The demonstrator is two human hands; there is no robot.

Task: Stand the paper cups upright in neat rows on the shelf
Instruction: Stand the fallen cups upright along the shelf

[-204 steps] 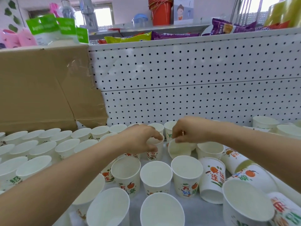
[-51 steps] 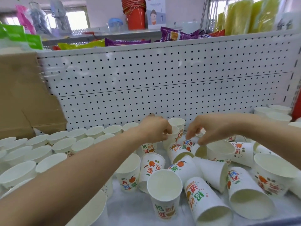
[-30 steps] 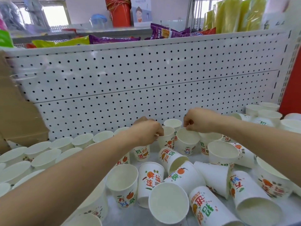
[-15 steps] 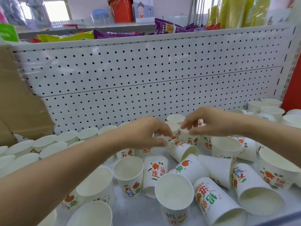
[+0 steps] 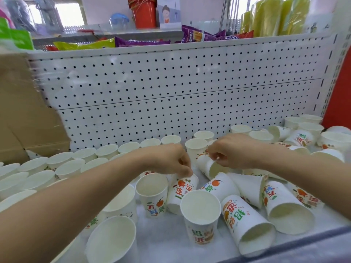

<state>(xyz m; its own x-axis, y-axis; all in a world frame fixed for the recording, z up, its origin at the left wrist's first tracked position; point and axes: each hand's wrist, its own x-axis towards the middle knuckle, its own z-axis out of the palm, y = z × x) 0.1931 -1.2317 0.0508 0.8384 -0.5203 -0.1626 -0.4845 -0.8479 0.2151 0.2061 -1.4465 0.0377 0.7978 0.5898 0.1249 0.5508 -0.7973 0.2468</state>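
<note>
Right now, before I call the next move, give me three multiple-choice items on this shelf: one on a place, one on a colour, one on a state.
1. Where is the cardboard box? A. at the left, behind the upright cups B. at the far right C. at the front edge
2. What colour is the bucket up top? A. blue B. red C. green
3. How do the cups at the left hand and right hand lie? A. upright B. tipped over C. stacked together
Answers: 1 A, it stands left behind the rows. 2 B, it is plainly red. 3 B, the left hand pinches the near cup by its base, the right hand the far cup by its rim; both lie on their sides.
</note>
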